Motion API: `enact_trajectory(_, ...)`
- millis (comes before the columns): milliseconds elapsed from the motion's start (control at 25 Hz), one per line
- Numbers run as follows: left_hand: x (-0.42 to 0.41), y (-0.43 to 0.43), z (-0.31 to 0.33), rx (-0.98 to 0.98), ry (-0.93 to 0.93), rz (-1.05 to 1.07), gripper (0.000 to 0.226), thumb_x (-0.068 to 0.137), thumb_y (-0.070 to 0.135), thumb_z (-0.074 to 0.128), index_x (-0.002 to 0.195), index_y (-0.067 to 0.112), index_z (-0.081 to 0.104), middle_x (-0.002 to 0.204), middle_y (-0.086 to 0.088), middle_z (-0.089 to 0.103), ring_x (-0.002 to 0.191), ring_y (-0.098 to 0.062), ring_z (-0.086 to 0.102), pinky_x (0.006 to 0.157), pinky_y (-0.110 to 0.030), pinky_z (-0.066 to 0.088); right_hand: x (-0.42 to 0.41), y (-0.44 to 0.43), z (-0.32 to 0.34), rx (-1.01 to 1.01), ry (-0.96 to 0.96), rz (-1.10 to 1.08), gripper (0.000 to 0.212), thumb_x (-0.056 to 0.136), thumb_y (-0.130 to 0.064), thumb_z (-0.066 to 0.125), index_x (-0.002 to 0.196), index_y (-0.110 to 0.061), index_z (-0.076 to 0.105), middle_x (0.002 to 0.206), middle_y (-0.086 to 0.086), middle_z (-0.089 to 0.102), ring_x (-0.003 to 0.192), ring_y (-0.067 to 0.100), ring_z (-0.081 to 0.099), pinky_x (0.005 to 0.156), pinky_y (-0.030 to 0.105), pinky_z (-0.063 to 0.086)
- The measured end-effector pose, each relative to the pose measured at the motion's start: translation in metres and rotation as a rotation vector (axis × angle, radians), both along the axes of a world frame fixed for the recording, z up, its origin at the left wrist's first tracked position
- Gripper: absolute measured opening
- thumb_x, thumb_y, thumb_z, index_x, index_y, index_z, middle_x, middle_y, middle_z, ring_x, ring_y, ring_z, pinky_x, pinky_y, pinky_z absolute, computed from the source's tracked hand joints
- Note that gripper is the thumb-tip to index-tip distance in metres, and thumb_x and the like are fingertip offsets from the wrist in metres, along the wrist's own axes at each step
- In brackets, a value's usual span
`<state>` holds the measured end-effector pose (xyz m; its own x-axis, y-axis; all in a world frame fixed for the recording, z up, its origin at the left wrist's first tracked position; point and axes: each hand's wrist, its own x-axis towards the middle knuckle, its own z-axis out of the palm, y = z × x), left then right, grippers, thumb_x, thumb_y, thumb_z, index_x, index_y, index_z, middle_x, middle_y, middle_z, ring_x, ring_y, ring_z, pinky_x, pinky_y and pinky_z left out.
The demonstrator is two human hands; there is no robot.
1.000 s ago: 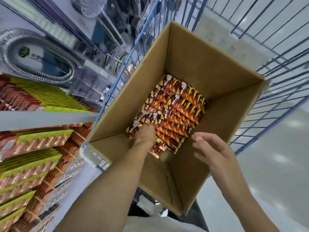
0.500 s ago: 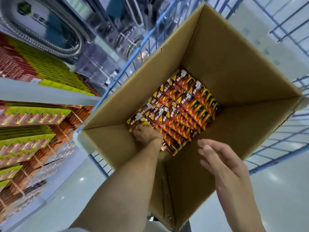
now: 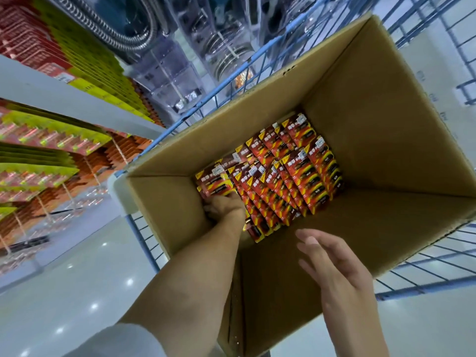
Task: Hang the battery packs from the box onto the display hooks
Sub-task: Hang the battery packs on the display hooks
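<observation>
- My left hand (image 3: 226,206) is right down at the bottom of the cardboard box (image 3: 373,119), in the near left corner. Its fingers are dug in among the battery packs (image 3: 296,173), so I can't tell if it's actually got hold of one.
- My right hand (image 3: 332,264) is open with the fingers straight. It's holding nothing and hovers over the near wall of the box.
- The red and yellow packs lie in overlapping rows across the box floor.
- The box sits in a blue wire cart (image 3: 144,243).
- Off to the left, the display (image 3: 51,173) has rows of hanging red and yellow-green packs.
</observation>
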<state>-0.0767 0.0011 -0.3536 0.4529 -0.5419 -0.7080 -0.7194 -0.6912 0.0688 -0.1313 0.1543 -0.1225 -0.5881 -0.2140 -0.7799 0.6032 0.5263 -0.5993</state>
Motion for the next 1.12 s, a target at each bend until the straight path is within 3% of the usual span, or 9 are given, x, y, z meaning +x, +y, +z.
enact_trajectory(80, -0.003, -0.003, 0.004, 0.004, -0.058, -0.057, 0.069, 0.091, 0.032, 0.076, 0.144, 0.005, 0.041, 0.149, -0.021, 0.044, 0.135, -0.041, 0.049, 0.105, -0.051, 0.048, -0.001, -0.001, -0.001, -0.001, -0.006, 0.010, 0.018, 0.093, -0.033, 0.063, 0.104, -0.027, 0.076, 0.105, -0.018, 0.076, 0.104, 0.001, 0.069, 0.104, 0.045, 0.053)
enact_trajectory(200, -0.004, -0.001, 0.010, -0.076, 0.070, -0.070, 0.053, 0.090, 0.025, 0.080, 0.134, 0.005, 0.058, 0.138, -0.018, 0.061, 0.128, -0.037, 0.060, 0.100, -0.048, 0.054, -0.002, 0.003, 0.000, 0.003, -0.005, 0.015, 0.017, 0.096, -0.031, 0.062, 0.104, -0.028, 0.076, 0.106, -0.018, 0.076, 0.106, 0.003, 0.069, 0.104, 0.045, 0.053)
enact_trajectory(400, -0.007, -0.004, 0.040, -0.126, 0.242, 0.022, 0.031, 0.101, 0.013, 0.066, 0.131, 0.007, 0.065, 0.134, -0.016, 0.066, 0.127, -0.035, 0.062, 0.105, -0.045, 0.051, -0.007, 0.014, 0.009, -0.007, 0.019, -0.019, 0.014, 0.098, -0.027, 0.063, 0.100, -0.027, 0.077, 0.103, -0.014, 0.077, 0.108, 0.011, 0.069, 0.100, 0.041, 0.054)
enact_trajectory(520, -0.009, -0.006, 0.083, -0.089, 0.318, 0.080, 0.025, 0.101, 0.013, 0.066, 0.125, 0.011, 0.067, 0.130, -0.014, 0.068, 0.120, -0.035, 0.067, 0.100, -0.047, 0.054, -0.014, 0.019, 0.018, -0.015, 0.018, -0.047, 0.015, 0.099, -0.026, 0.062, 0.097, -0.027, 0.078, 0.101, -0.013, 0.077, 0.109, 0.015, 0.069, 0.096, 0.039, 0.055)
enact_trajectory(600, -0.006, -0.013, 0.129, -0.046, 0.476, 0.114, 0.016, 0.097, 0.016, 0.073, 0.113, 0.019, 0.071, 0.118, -0.009, 0.075, 0.103, -0.031, 0.074, 0.089, -0.048, 0.061, -0.020, 0.018, 0.025, -0.029, 0.036, -0.063, 0.016, 0.100, -0.025, 0.062, 0.098, -0.028, 0.078, 0.102, -0.011, 0.076, 0.109, 0.015, 0.069, 0.099, 0.041, 0.055)
enact_trajectory(680, 0.006, -0.022, 0.184, 0.045, 0.697, 0.026, 0.019, 0.093, 0.018, 0.076, 0.111, 0.023, 0.072, 0.105, -0.003, 0.080, 0.090, -0.025, 0.079, 0.079, -0.043, 0.062, -0.028, 0.013, 0.027, -0.052, 0.051, -0.081, 0.015, 0.099, -0.022, 0.063, 0.098, -0.027, 0.077, 0.103, -0.008, 0.076, 0.108, 0.015, 0.069, 0.099, 0.041, 0.055)
enact_trajectory(760, 0.025, -0.037, 0.235, 0.111, 0.877, -0.163, 0.029, 0.091, 0.021, 0.077, 0.120, 0.021, 0.072, 0.106, -0.003, 0.080, 0.093, -0.024, 0.079, 0.084, -0.044, 0.061, -0.034, 0.002, 0.023, -0.050, 0.042, -0.079, 0.013, 0.100, -0.024, 0.063, 0.101, -0.025, 0.076, 0.105, -0.005, 0.075, 0.108, 0.016, 0.069, 0.097, 0.039, 0.055)
enact_trajectory(960, 0.060, -0.077, 0.286, 0.038, 0.945, -0.177, 0.035, 0.088, 0.030, 0.069, 0.123, 0.026, 0.071, 0.106, -0.004, 0.080, 0.088, -0.024, 0.080, 0.065, -0.036, 0.065, -0.038, -0.033, -0.025, 0.051, -0.060, 0.053, 0.017, 0.100, -0.030, 0.061, 0.114, -0.024, 0.068, 0.104, 0.004, 0.070, 0.099, 0.012, 0.065, 0.090, 0.034, 0.053)
enact_trajectory(1120, 0.068, -0.101, 0.291, -0.061, 0.957, -0.218, 0.027, 0.094, 0.031, 0.064, 0.120, 0.034, 0.071, 0.106, 0.002, 0.080, 0.088, -0.020, 0.079, 0.064, -0.038, 0.066, -0.034, -0.056, -0.074, 0.174, -0.254, -0.038, 0.036, 0.102, -0.019, 0.057, 0.135, -0.005, 0.059, 0.124, 0.017, 0.068, 0.116, 0.034, 0.065, 0.105, 0.047, 0.051)
